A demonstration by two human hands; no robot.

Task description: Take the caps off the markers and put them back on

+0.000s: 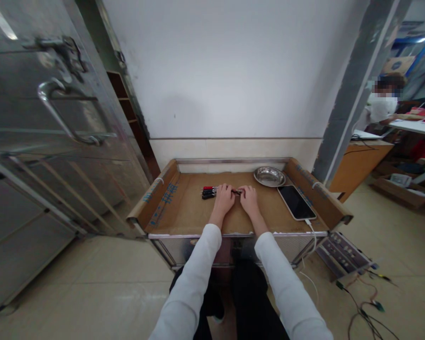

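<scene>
Side by side over the cardboard-covered table, my left hand and my right hand have their fingers bent inward. Between the fingertips shows a small dark, thin piece, too small to name, which both hands pinch. Just left of my left hand lie several slim red and black pieces with metallic-looking ends, lined up in a row; my left hand partly covers their right ends. A shiny round metal dish rests behind and to the right of my right hand.
At the table's right lies a phone with a white cable hanging over the front edge. Rolled cardboard sides flank the tabletop. An electrical box and loose wires are on the floor. A person sits far right.
</scene>
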